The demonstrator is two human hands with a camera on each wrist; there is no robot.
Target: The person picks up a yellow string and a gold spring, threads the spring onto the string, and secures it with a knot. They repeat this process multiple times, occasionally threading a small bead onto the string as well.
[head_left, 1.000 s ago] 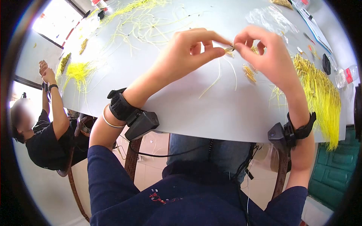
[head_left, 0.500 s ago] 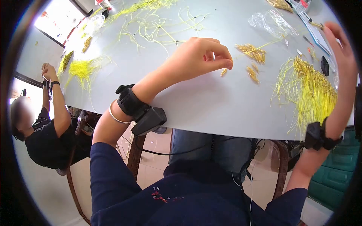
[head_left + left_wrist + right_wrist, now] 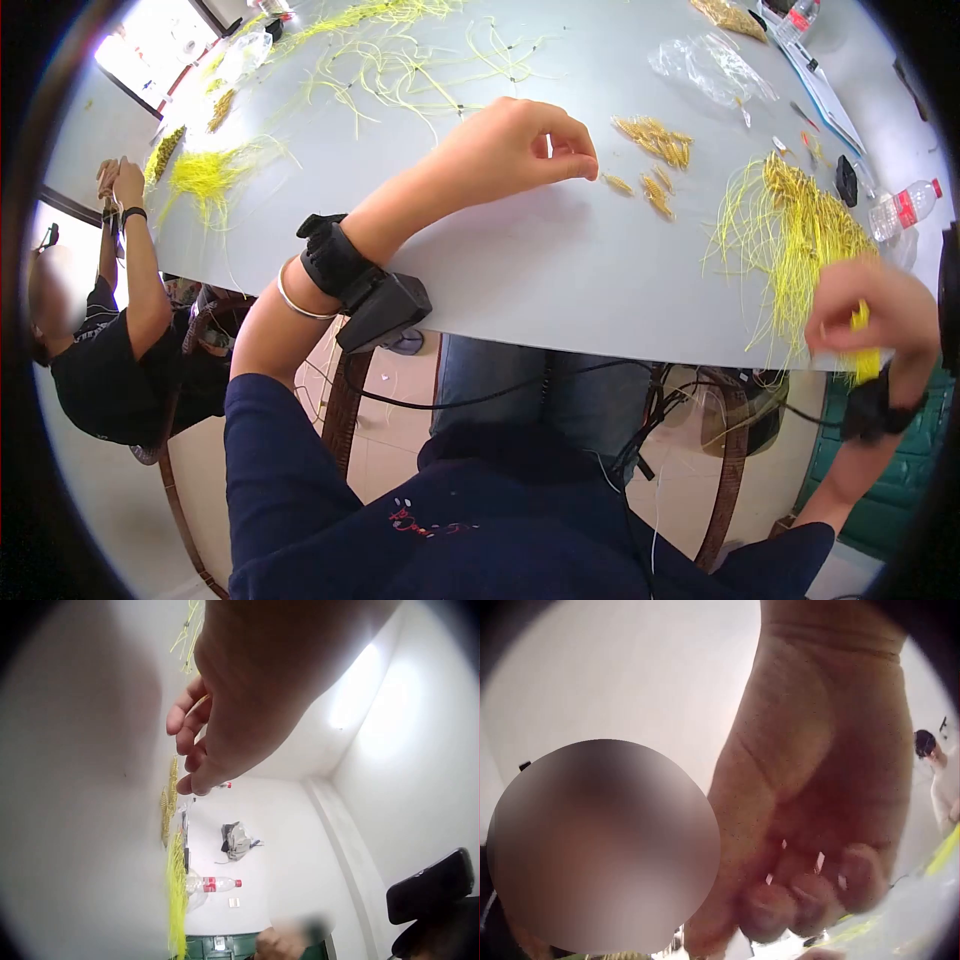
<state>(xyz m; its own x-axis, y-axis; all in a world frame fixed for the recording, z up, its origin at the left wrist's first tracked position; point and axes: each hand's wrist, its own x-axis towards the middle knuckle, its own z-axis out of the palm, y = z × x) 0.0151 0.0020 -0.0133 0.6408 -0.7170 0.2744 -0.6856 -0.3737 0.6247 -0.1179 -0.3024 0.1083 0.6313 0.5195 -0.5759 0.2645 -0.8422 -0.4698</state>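
Observation:
My left hand [image 3: 520, 155] is held over the middle of the table, thumb and fingers bent towards each other with nothing visible between them. In the left wrist view, the fingers [image 3: 186, 724] hang loosely curled. Just beyond the fingertips lies a small golden ear-shaped piece [image 3: 618, 185], with more golden pieces [image 3: 657, 142] past it. My right hand [image 3: 872, 305], blurred, is over the lower end of a bundle of yellow strands [image 3: 800, 235] with golden heads. In the right wrist view its fingers [image 3: 810, 904] are curled; I cannot tell whether they pinch a strand.
Loose pale strands [image 3: 385, 75] spread over the far table. A yellow bunch [image 3: 205, 180] lies at left, near another person [image 3: 120, 370] with raised hands. Towards the right are a plastic bag [image 3: 710, 65], a clipboard [image 3: 825, 100], a black object [image 3: 846, 180] and a bottle [image 3: 905, 208].
My right hand left the left hand, swung to the far right with a golden piece and strand, then came down over the yellow bundle. A golden piece has shifted right from beneath my left fingertips.

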